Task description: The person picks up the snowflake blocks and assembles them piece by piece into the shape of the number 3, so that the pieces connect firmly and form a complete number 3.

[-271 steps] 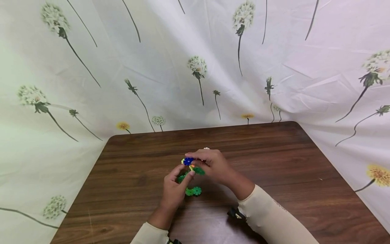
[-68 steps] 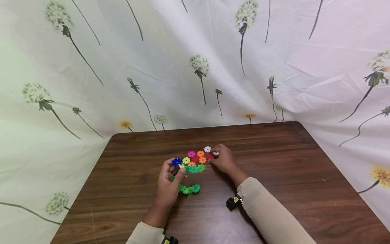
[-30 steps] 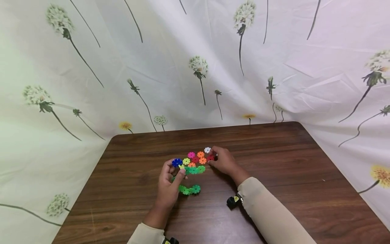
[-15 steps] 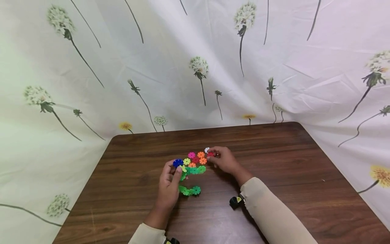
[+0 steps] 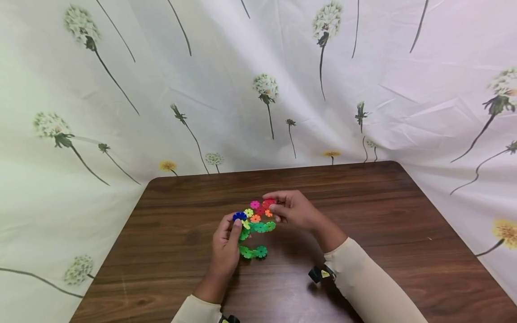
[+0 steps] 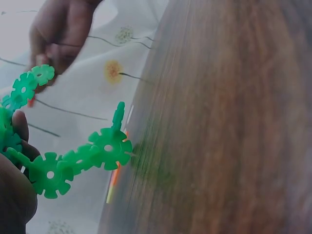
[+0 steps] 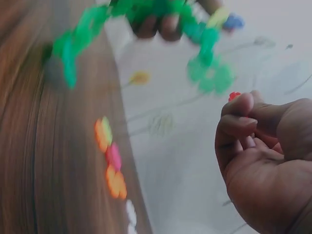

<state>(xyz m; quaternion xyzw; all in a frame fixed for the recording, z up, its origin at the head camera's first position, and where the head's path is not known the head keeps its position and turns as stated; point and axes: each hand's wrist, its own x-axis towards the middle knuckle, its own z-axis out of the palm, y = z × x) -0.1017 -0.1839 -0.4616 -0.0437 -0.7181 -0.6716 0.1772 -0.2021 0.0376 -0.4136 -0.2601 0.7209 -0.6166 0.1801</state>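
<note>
While hands [image 5: 225, 244] [image 5: 298, 211] pinch, green chain [image 5: 244, 234], red disc [image 5: 269, 203]

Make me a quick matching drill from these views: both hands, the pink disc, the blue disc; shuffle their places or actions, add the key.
Things:
1. left hand
2. right hand
3. pink disc
4. blue disc

Places or actions:
a. lying on the table
b. pinching a red disc
c. at the tip of the left thumb
d. gripping the green chain

Pairs: 1-d, 2-b, 3-a, 4-c
</note>
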